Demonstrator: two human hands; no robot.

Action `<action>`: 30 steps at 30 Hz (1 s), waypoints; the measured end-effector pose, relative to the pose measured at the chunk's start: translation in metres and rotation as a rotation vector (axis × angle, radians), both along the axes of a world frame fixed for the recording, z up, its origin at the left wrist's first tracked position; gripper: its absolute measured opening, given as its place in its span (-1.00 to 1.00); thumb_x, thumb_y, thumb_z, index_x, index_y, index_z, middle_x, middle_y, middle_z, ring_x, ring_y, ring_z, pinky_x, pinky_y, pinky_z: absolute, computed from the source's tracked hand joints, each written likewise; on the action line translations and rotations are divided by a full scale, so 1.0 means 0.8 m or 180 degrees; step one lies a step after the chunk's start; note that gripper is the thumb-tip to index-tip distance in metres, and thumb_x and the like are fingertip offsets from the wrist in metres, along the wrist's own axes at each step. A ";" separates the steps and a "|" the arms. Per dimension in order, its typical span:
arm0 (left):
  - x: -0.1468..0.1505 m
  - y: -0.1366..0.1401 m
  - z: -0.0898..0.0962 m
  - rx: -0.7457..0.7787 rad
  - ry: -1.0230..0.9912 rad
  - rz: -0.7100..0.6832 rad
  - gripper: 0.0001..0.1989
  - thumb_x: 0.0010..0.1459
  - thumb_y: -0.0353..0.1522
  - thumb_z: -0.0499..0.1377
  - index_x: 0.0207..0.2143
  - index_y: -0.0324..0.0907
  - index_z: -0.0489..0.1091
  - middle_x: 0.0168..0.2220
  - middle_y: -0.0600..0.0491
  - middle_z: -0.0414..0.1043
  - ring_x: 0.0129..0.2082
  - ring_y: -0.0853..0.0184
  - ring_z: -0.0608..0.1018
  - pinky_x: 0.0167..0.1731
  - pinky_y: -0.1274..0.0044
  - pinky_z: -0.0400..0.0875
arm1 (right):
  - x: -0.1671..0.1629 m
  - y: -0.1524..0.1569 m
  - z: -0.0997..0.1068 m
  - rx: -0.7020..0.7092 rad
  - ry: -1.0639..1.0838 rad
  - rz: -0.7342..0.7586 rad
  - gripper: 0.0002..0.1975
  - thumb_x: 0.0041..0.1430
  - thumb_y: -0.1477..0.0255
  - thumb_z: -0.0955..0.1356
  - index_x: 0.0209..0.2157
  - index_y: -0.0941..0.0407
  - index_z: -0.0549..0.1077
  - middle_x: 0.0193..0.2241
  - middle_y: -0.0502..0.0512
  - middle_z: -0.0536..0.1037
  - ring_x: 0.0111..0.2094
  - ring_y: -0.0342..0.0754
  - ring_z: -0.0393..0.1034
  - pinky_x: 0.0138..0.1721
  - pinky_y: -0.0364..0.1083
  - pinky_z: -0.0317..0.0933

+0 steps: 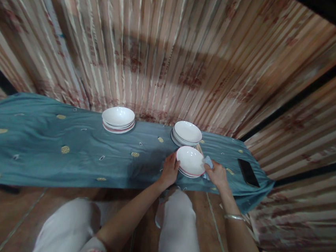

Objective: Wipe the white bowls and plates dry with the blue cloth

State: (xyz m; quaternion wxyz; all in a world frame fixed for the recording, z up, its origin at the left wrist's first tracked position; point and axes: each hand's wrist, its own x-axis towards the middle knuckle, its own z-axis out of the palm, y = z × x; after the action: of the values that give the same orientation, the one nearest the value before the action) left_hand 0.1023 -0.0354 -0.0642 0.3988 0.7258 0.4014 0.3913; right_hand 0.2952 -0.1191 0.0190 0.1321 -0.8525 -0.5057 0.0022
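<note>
A small stack of white bowls (191, 160) with red rims sits close to the table's front edge. My left hand (170, 170) grips the stack's left side, fingers closed around the rim. A light blue cloth (207, 161) is bunched in the closed fingers of my right hand (217, 173), which presses it against the bowl's right rim. Just behind stands another stack of white bowls (188, 132) with dark rims. Something thin and wood-coloured (199, 149) lies beside it, partly hidden, so its kind is unclear.
A third stack of white bowls (118, 117) stands farther left at the back. A black phone (248, 172) lies on the right end of the teal tablecloth (79, 149). Patterned curtains (163, 54) hang behind the table, and dark poles (308, 92) slant at the right.
</note>
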 end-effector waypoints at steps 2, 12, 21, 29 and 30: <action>0.001 -0.003 0.001 -0.0162 -0.0067 0.0015 -0.51 0.30 -0.21 -0.02 0.20 -0.20 0.26 0.25 -0.23 0.32 0.28 0.09 0.33 0.29 0.15 0.12 | -0.003 -0.006 0.007 0.0017 -0.0197 -0.0081 -0.70 0.26 0.36 0.26 -0.15 0.18 0.57 -0.38 0.26 0.65 -0.36 0.07 0.54 -0.40 -0.13 0.15; -0.079 0.003 0.022 -0.0719 -0.0569 0.0221 -0.40 0.22 -0.15 0.10 0.25 -0.22 0.24 0.34 -0.25 0.17 0.37 0.09 0.20 0.35 0.22 -0.04 | -0.100 0.002 0.041 0.0814 0.0112 0.0496 -0.58 0.27 0.29 0.23 0.05 0.16 0.48 -0.21 0.27 0.65 -0.23 0.12 0.55 -0.26 -0.09 0.26; -0.175 0.047 0.018 -0.0885 -0.0996 0.0771 -0.39 0.17 -0.27 0.18 0.26 -0.20 0.23 0.34 -0.21 0.19 0.33 0.10 0.27 0.33 0.22 0.03 | -0.263 0.108 -0.012 0.0827 0.1806 0.1653 -0.76 0.20 0.30 0.27 -0.29 0.11 0.52 -0.44 0.05 0.58 -0.41 -0.02 0.47 -0.34 -0.13 0.26; -0.210 0.094 0.026 -0.1153 -0.1653 0.1144 -0.40 0.12 -0.33 0.23 0.24 -0.09 0.27 0.26 -0.07 0.34 0.25 0.15 0.38 0.27 0.29 0.17 | -0.308 0.246 -0.021 0.1111 0.2326 0.1330 -0.88 0.12 0.35 0.35 -0.47 0.05 0.45 -0.50 -0.01 0.56 -0.42 -0.07 0.42 -0.34 -0.16 0.30; -0.214 0.098 0.026 -0.1183 -0.1737 0.1167 -0.39 0.12 -0.34 0.22 0.25 -0.09 0.26 0.25 -0.08 0.34 0.22 0.15 0.41 0.25 0.29 0.21 | -0.311 0.262 -0.020 0.1119 0.2358 0.1254 -0.87 0.12 0.32 0.37 -0.45 0.06 0.46 -0.50 0.00 0.56 -0.41 -0.06 0.43 -0.34 -0.15 0.30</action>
State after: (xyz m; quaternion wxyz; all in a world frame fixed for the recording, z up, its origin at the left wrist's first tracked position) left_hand -0.0686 0.0431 -0.0432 0.5392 0.4262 0.4678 0.5557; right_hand 0.0465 0.0907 0.0027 0.4439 -0.6464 -0.5696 0.2463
